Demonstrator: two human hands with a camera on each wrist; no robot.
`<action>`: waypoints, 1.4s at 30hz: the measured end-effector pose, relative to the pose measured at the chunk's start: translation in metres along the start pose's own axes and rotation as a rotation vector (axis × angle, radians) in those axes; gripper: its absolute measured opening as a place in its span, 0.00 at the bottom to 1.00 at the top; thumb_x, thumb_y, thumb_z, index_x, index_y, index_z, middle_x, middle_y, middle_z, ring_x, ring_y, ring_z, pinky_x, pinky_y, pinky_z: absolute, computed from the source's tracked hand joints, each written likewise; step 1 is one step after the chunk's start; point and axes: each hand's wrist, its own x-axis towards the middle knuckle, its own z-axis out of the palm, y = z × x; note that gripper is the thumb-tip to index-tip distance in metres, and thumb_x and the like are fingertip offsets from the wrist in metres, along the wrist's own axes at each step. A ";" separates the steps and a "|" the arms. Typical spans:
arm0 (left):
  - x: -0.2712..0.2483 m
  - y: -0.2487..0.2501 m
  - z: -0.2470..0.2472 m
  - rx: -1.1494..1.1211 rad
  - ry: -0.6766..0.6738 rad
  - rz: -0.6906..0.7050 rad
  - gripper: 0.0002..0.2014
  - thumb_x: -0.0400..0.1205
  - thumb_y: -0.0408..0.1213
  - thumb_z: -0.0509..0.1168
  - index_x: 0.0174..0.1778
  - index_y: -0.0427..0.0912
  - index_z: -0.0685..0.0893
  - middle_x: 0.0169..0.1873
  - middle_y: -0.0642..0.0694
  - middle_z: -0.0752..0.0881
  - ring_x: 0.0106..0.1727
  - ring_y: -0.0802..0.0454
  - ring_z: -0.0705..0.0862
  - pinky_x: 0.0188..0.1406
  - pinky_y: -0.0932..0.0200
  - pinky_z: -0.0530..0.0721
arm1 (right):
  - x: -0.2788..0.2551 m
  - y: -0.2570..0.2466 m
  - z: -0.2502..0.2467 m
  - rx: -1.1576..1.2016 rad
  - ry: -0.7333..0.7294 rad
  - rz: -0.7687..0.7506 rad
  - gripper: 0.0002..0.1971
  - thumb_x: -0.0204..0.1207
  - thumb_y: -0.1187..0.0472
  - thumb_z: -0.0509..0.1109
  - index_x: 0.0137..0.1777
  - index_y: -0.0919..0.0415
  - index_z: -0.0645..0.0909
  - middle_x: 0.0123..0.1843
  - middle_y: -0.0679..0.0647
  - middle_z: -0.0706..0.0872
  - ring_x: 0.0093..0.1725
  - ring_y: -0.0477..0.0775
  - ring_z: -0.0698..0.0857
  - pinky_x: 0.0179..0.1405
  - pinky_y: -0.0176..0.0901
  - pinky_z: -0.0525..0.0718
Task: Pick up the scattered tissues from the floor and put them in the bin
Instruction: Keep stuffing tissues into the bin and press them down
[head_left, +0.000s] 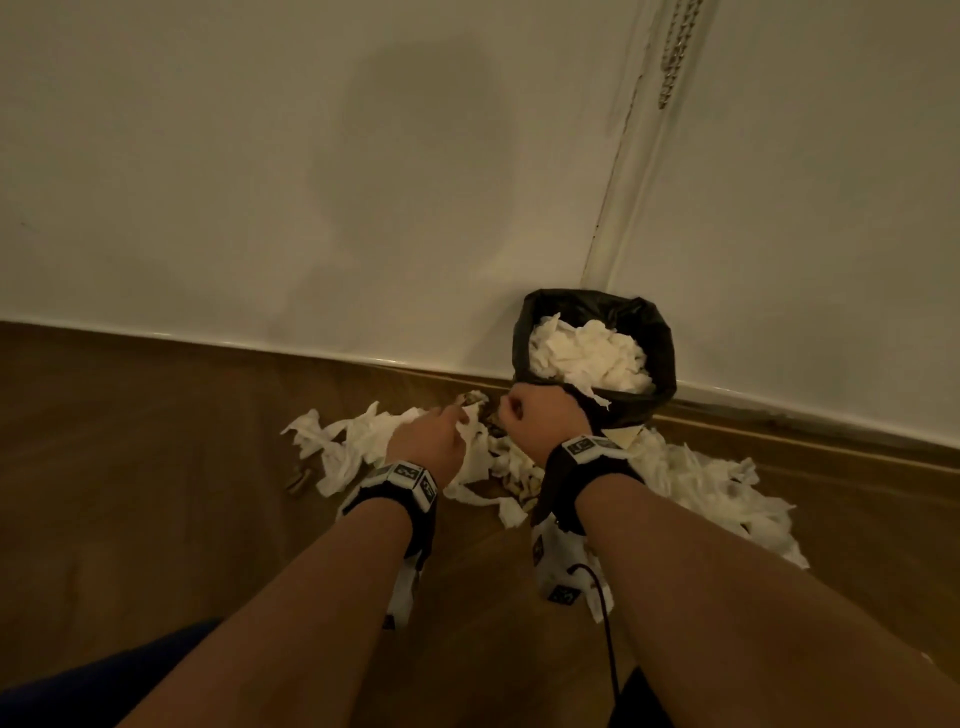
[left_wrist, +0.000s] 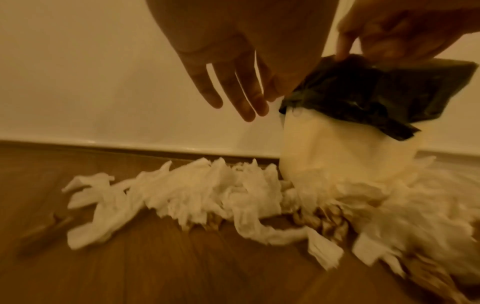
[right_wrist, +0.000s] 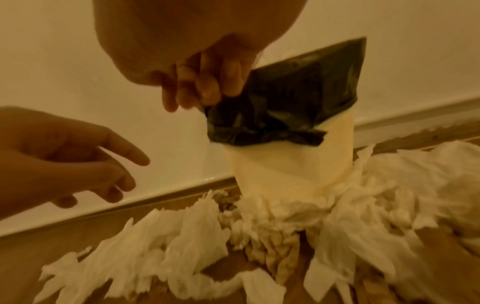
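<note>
The right hand (right_wrist: 197, 82) curls its fingers round the crinkled black liner (right_wrist: 285, 107) folded over the rim of the smooth cream bin (right_wrist: 288, 168), which stands against the far wall (head_left: 311, 182), heaped with crumpled tissue. The left hand (left_wrist: 228, 82) hangs open, fingers straight, holding nothing. Torn, ragged white tissues (head_left: 353, 447) lie strewn on the wooden floor (head_left: 130, 441) around the bin's base.

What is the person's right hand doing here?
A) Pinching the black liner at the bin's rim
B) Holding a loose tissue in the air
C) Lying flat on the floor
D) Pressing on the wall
A: the right hand curls its fingers round the edge of the black liner on the bin.
</note>
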 end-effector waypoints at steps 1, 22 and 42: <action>-0.003 0.002 0.010 -0.022 -0.062 -0.022 0.17 0.83 0.38 0.53 0.67 0.50 0.75 0.62 0.44 0.82 0.60 0.45 0.81 0.59 0.50 0.80 | 0.002 0.002 0.010 0.004 -0.076 0.028 0.14 0.82 0.51 0.56 0.42 0.58 0.78 0.35 0.52 0.78 0.39 0.56 0.81 0.36 0.44 0.75; -0.019 -0.005 0.144 0.168 -0.329 -0.078 0.22 0.77 0.60 0.57 0.69 0.70 0.67 0.73 0.45 0.54 0.72 0.38 0.62 0.67 0.40 0.67 | 0.018 0.073 0.130 -0.182 -0.558 0.218 0.42 0.74 0.46 0.69 0.83 0.53 0.52 0.84 0.59 0.51 0.81 0.66 0.57 0.78 0.61 0.63; -0.050 -0.005 0.099 -0.269 -0.193 -0.309 0.13 0.83 0.34 0.57 0.62 0.41 0.77 0.56 0.40 0.84 0.55 0.42 0.83 0.45 0.58 0.81 | 0.013 0.036 0.067 -0.072 -0.803 0.225 0.27 0.74 0.46 0.70 0.72 0.56 0.76 0.69 0.57 0.79 0.65 0.62 0.80 0.65 0.53 0.80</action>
